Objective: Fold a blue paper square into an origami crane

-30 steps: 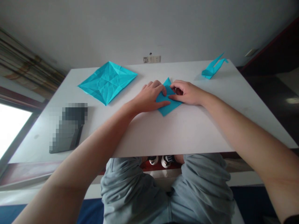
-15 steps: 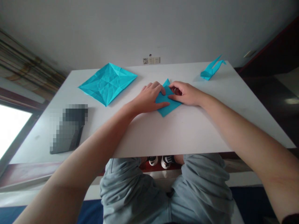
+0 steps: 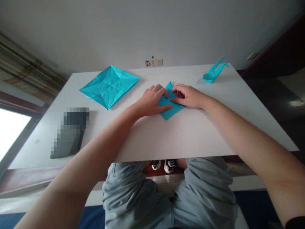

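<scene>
Hardly shifts since the earlier frame, keeps folded blue paper (image 3: 170, 112) on the counter (image 3: 171, 136) under left hand (image 3: 152, 101) with fingers bent, thumb spread, and right hand (image 3: 190, 96) with fingers curled, grip there unclear.

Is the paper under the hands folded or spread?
Folded, it seems: the blue paper forms a compact pointed shape, smaller than the creased sheet. The left hand and right hand partly cover it; layers cannot be counted.
</scene>
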Action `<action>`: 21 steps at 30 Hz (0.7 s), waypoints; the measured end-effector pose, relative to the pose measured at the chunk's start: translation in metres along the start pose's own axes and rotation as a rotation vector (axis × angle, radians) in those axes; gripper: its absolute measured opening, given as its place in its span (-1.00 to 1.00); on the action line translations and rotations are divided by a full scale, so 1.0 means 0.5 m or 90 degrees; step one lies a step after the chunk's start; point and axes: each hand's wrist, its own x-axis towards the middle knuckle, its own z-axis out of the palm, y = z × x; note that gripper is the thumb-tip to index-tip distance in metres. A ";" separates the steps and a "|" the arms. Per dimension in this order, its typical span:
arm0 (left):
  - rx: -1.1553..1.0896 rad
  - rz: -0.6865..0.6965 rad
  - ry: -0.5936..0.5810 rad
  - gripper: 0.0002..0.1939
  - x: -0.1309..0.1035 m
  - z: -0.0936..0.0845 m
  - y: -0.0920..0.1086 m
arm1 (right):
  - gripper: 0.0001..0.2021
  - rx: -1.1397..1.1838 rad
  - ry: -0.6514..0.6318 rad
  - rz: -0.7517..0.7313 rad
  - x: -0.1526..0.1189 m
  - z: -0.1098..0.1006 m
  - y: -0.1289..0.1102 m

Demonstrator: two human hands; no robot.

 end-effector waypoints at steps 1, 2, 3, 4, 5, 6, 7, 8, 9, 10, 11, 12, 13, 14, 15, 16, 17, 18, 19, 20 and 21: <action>-0.001 -0.001 -0.001 -0.55 0.000 -0.001 0.001 | -0.71 0.000 -0.001 0.002 0.000 0.000 0.000; -0.001 -0.003 -0.001 -0.55 0.000 -0.001 0.002 | -0.70 -0.001 -0.002 0.004 0.000 -0.001 0.000; -0.001 -0.005 -0.002 -0.55 0.000 -0.002 0.003 | -0.70 -0.001 -0.003 0.005 0.000 -0.001 0.000; -0.001 -0.007 -0.002 -0.55 -0.001 -0.002 0.003 | -0.70 -0.002 -0.003 0.007 0.000 -0.002 0.000; -0.001 -0.007 -0.003 -0.55 -0.001 -0.002 0.004 | -0.70 -0.002 -0.004 0.008 0.000 -0.002 -0.001; -0.002 -0.007 -0.003 -0.55 -0.001 -0.002 0.004 | -0.70 -0.002 -0.004 0.009 0.000 -0.002 -0.001; -0.002 -0.006 -0.002 -0.55 -0.001 -0.002 0.005 | -0.71 -0.003 -0.004 0.010 0.000 -0.003 -0.001; -0.002 -0.006 -0.002 -0.55 -0.001 -0.002 0.005 | -0.71 -0.004 -0.004 0.010 0.000 -0.002 -0.001; -0.002 -0.007 -0.002 -0.55 -0.001 -0.002 0.005 | -0.71 -0.004 -0.004 0.010 0.000 -0.002 0.000; -0.002 -0.008 -0.002 -0.55 -0.001 -0.002 0.006 | -0.71 -0.004 -0.004 0.009 0.000 -0.002 0.000; -0.001 -0.010 -0.003 -0.55 -0.001 -0.002 0.006 | -0.72 -0.004 -0.003 0.009 0.000 -0.001 0.000; -0.001 -0.012 -0.005 -0.55 -0.001 -0.002 0.007 | -0.73 -0.004 -0.003 0.010 0.000 -0.001 0.000; 0.000 -0.013 -0.006 -0.55 -0.001 -0.002 0.007 | -0.75 -0.004 -0.004 0.012 0.000 -0.001 0.000; 0.000 -0.013 -0.007 -0.54 -0.001 -0.002 0.007 | -0.76 -0.004 -0.005 0.014 0.000 0.000 0.001; 0.000 -0.014 -0.007 -0.54 -0.001 -0.002 0.007 | -0.77 -0.004 -0.005 0.016 -0.001 0.000 0.001; 0.001 -0.014 -0.006 -0.54 0.000 -0.002 0.007 | -0.76 -0.003 -0.005 0.016 -0.001 -0.001 0.001; 0.002 -0.014 -0.006 -0.53 -0.001 -0.002 0.007 | -0.75 -0.002 -0.005 0.015 -0.001 -0.001 0.001; 0.003 -0.014 -0.006 -0.53 -0.001 -0.002 0.007 | -0.74 0.000 -0.004 0.014 -0.001 -0.001 0.001; 0.004 -0.014 -0.005 -0.53 -0.001 -0.001 0.007 | -0.73 0.001 -0.004 0.012 -0.001 -0.002 0.002; 0.004 -0.013 -0.005 -0.52 -0.001 -0.001 0.007 | -0.72 0.003 -0.004 0.011 -0.001 -0.002 0.002; 0.003 -0.013 -0.005 -0.52 -0.002 -0.001 0.007 | -0.71 0.005 -0.004 0.010 -0.001 -0.002 0.002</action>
